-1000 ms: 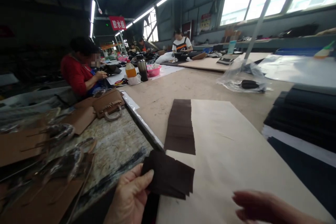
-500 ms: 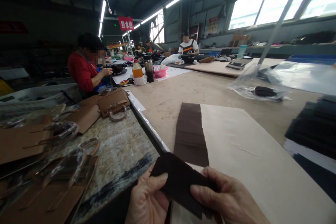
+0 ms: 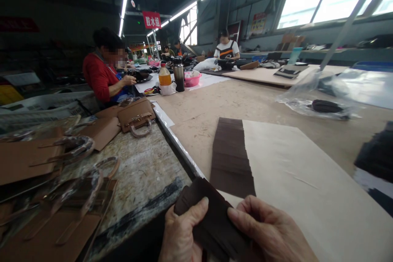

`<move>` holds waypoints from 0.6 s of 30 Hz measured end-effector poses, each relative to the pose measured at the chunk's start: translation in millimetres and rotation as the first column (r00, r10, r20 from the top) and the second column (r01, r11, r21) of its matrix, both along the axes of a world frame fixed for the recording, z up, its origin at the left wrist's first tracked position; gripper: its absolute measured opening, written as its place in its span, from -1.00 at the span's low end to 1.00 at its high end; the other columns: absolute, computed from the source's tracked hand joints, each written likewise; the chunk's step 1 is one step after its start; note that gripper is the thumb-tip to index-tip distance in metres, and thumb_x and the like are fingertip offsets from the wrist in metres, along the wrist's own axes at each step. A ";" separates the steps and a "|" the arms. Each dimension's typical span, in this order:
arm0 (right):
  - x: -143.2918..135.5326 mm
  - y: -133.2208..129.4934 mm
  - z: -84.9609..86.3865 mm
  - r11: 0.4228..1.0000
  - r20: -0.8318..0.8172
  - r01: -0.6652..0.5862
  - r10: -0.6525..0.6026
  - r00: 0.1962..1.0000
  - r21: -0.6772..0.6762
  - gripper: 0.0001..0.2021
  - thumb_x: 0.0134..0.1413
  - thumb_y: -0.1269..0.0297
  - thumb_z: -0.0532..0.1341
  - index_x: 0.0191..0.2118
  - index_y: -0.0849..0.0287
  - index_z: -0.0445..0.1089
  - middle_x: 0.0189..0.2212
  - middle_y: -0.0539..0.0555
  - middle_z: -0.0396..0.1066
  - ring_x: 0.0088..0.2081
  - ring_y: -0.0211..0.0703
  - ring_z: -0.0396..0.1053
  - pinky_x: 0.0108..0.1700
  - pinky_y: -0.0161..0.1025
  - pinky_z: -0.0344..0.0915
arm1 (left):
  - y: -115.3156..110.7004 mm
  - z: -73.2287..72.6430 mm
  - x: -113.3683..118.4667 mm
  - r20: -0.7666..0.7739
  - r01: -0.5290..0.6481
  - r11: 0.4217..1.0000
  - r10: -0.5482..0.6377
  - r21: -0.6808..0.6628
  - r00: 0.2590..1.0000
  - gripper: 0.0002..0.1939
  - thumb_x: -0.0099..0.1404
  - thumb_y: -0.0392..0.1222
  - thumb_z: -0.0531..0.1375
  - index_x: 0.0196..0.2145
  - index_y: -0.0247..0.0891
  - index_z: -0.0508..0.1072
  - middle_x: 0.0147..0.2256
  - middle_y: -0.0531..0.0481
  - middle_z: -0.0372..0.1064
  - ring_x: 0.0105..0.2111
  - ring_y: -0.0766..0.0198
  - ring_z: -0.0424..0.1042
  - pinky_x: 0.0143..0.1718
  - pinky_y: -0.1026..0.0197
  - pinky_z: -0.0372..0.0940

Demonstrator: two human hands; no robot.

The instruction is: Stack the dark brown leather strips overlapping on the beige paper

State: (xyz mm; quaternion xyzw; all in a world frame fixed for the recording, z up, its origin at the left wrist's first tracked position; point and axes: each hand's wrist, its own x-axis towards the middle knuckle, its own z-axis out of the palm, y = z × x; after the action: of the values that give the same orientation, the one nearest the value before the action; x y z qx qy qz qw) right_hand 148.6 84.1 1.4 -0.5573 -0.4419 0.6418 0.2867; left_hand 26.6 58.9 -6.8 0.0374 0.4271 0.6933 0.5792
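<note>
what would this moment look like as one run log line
left hand: holds dark brown stack | right hand: holds same stack | beyond hands: overlapping brown pieces along pale sheet's left side

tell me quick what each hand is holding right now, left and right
Left hand: closed on a stack of dark brown pieces, thumb on top.
Right hand: closed on the same stack, at its right side.

You have a tan table (image 3: 190,114) across the frame's centre, carrying a pale sheet (image 3: 288,159) at lower right and a clear plastic bag (image 3: 299,97) at right; your stained bench (image 3: 143,163), lower left, bears brown handbags (image 3: 133,113).
</note>
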 end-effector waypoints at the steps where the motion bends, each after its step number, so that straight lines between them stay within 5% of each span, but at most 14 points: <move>1: 0.2 0.4 -0.1 1.000 0.018 -0.010 0.011 1.000 -0.007 -0.71 -0.17 0.08 0.19 -0.60 0.17 0.13 -0.75 -0.15 0.10 -0.71 -0.44 0.03 -0.69 -0.47 -0.09 | 0.3 0.1 0.0 -0.006 -0.003 1.000 0.003 -0.007 1.000 -0.93 -0.05 -0.48 0.24 -0.58 -0.39 0.45 -0.50 -0.09 0.48 -0.31 0.06 0.45 -0.22 0.09 0.34; 5: 1.2 3.9 1.1 0.995 0.129 -0.103 0.103 0.986 -0.002 -0.71 -0.05 0.08 0.07 -0.60 0.17 0.11 -0.77 -0.14 0.06 -0.73 -0.43 0.03 -0.69 -0.46 -0.10 | 2.5 3.6 -0.6 -0.025 -0.017 1.000 0.016 -0.022 1.000 -0.90 -0.02 -0.48 0.22 -0.47 -0.39 0.44 -0.53 -0.09 0.47 -0.35 0.06 0.46 -0.23 0.03 0.34; 11: 1.1 9.7 -0.3 0.984 0.228 -0.162 0.141 0.963 0.073 -0.66 0.00 0.04 0.02 -0.62 0.15 0.06 -0.82 -0.14 0.02 -0.76 -0.41 0.05 -0.71 -0.44 -0.12 | 4.9 2.3 -5.3 -0.013 0.002 0.995 -0.003 -0.100 1.000 -0.53 -0.02 -0.48 0.21 -0.10 -0.35 0.32 -0.40 -0.15 0.49 -0.31 -0.02 0.45 -0.26 -0.06 0.34; 14: 2.2 9.1 0.9 0.996 0.191 -0.084 0.079 0.978 0.017 -0.73 -0.01 0.10 0.02 -0.58 0.15 0.10 -0.78 -0.14 0.08 -0.76 -0.42 0.06 -0.71 -0.45 -0.14 | 2.5 -2.8 -10.2 -0.066 0.008 0.984 -0.020 -0.176 0.998 -0.57 -0.09 -0.44 0.27 -0.19 -0.36 0.40 -0.45 -0.13 0.50 -0.35 -0.05 0.46 -0.30 -0.05 0.35; 18: 14.4 15.2 9.9 0.981 0.248 -0.181 0.160 0.955 0.065 -0.78 -0.06 0.14 0.03 -0.53 0.17 0.22 -0.71 -0.11 0.10 -0.71 -0.41 0.02 -0.67 -0.42 -0.10 | -4.9 -8.1 -22.2 -0.147 0.054 0.958 -0.098 -0.282 0.984 -0.82 -0.21 -0.38 0.36 -0.54 -0.38 0.49 -0.55 -0.12 0.49 -0.51 0.06 0.47 -0.42 0.07 0.39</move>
State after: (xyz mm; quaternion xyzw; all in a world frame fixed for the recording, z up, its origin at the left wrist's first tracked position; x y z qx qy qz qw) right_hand 163.1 99.2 11.3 -0.5780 -0.5476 0.5716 0.1984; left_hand 4.4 54.1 -14.9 0.0276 0.5631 0.5986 0.5690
